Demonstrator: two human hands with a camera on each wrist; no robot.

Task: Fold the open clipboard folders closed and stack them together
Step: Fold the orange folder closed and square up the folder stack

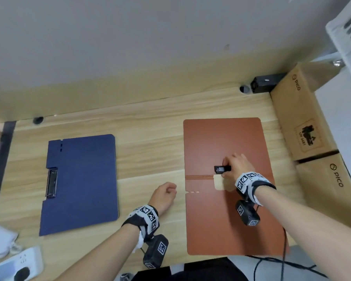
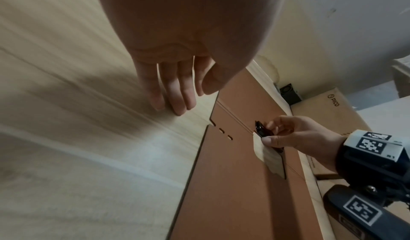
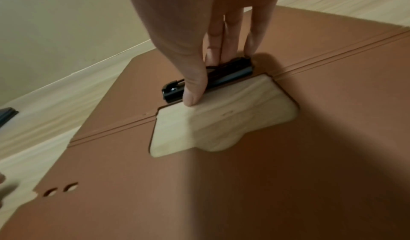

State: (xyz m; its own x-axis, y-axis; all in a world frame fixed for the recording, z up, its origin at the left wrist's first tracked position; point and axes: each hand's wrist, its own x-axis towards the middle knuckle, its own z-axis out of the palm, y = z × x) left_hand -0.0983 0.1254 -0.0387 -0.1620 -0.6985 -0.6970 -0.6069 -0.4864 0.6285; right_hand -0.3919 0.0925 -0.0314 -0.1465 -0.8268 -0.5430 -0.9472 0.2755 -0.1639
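Two folders, one hinge line to fold across.
Your right hand (image 1: 236, 166) pinches the black clip (image 1: 222, 168) of the open brown folder (image 1: 227, 224), which lies flat at the worktop's (image 1: 150, 142) right edge, long axis running from you to the far edge, crease crosswise under that hand. Your left hand (image 1: 165, 196) hangs loosely curled and empty just left of it; the closed blue folder (image 1: 81, 183) lies well apart, leftward.

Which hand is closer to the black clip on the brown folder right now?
Right. The right hand pinches the black clip on the open brown folder. The left hand rests on the table beside the folder's left edge, apart from the clip.
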